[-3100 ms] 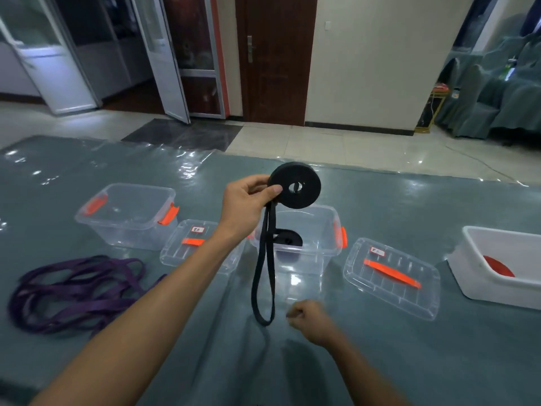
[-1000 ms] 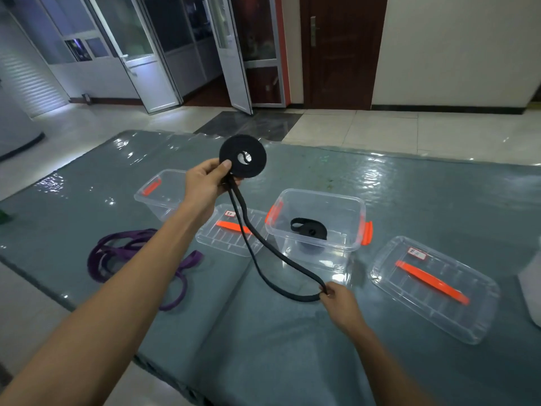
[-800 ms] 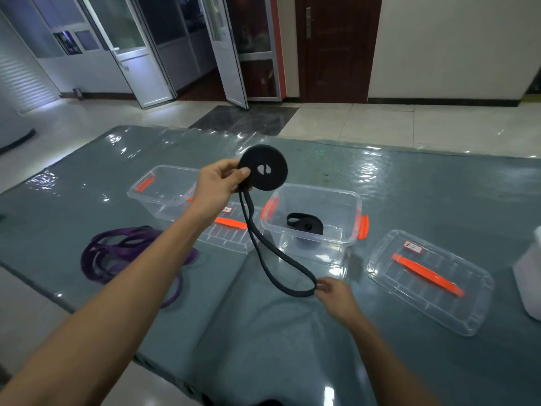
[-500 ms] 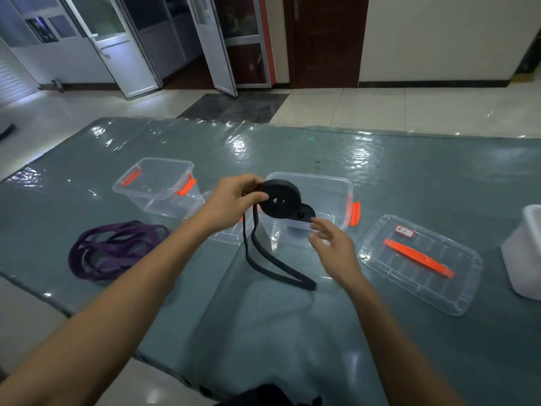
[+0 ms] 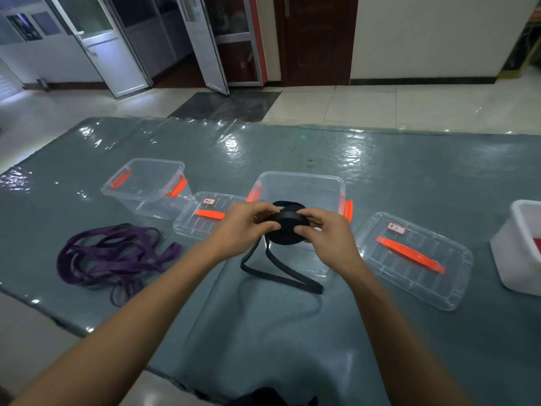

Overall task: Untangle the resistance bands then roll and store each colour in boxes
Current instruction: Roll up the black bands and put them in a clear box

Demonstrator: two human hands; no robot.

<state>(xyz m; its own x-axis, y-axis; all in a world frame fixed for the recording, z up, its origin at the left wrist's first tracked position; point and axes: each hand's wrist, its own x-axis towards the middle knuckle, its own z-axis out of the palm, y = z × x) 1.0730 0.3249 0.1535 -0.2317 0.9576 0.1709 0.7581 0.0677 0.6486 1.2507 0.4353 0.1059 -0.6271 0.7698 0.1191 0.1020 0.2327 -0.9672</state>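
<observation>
Black roll (image 5: 288, 228), between left grip (image 5: 243, 227), right grip (image 5: 328, 234)

The black band (image 5: 288, 230) is mostly wound into a tight, flat roll. The left hand (image 5: 243, 227) and right hand (image 5: 328, 232) pinch it just in front of the middle clear box (image 5: 301, 186). Its unrolled tail (image 5: 281, 278) hangs down and lies as a narrow loop on the table (image 5: 292, 332). A second black roll (image 5: 288, 204) shows inside that box, partly hidden. The purple band (image 5: 114, 259) lies in a loose, tangled heap to the left. The left clear box (image 5: 146, 186), with orange latches, stands open. At the right edge, a white box (image 5: 515, 250) holds something red.
</observation>
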